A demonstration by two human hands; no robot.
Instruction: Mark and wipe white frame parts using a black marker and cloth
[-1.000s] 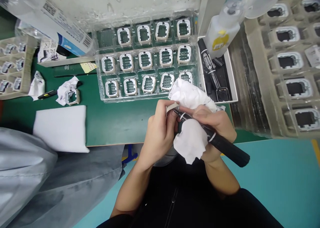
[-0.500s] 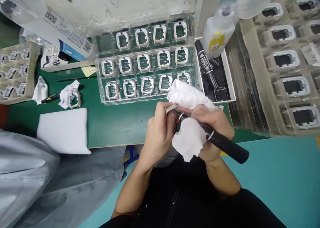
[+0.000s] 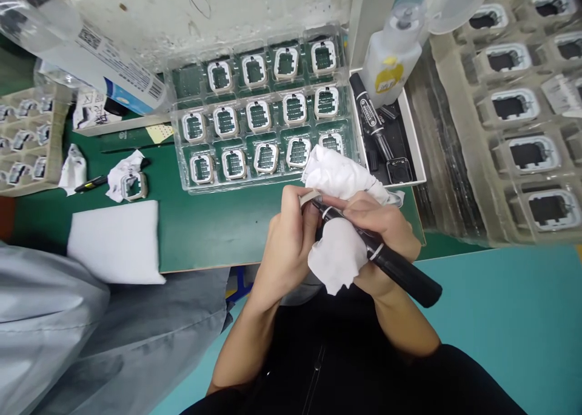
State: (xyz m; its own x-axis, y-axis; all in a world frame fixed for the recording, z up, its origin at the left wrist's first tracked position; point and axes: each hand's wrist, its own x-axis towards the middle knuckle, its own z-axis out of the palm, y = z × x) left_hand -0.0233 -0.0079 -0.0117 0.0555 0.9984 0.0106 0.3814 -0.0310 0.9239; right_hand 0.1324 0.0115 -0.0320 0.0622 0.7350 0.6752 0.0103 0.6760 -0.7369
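Note:
My left hand (image 3: pixel 291 239) is closed on a small beige frame (image 3: pixel 310 197), of which only an edge shows between thumb and forefinger. In my right hand (image 3: pixel 386 227) is a black marker pen (image 3: pixel 402 272), its tip against or very near that frame. A white cloth (image 3: pixel 339 254) hangs below the pen, tucked in the right hand too. Past my fingers lies a crumpled white cloth (image 3: pixel 336 175), partly over the near right corner of a clear plastic tray (image 3: pixel 268 182) holding rows of similar frames (image 3: pixel 266 157).
A white box (image 3: pixel 421 175) with another marker (image 3: pixel 370 115) and a squeeze bottle (image 3: pixel 393 57) stand right of the tray. Stacked trays (image 3: pixel 473 179) rise at far right. A folded white cloth (image 3: pixel 113 239), a loose frame (image 3: pixel 135 186) and a seated person's grey clothing (image 3: pixel 54 324) are left.
The marker's rear end has swung slightly left and down with my right hand, its tip staying by the frame. My left hand holds nearly still; the whole view shifts a little.

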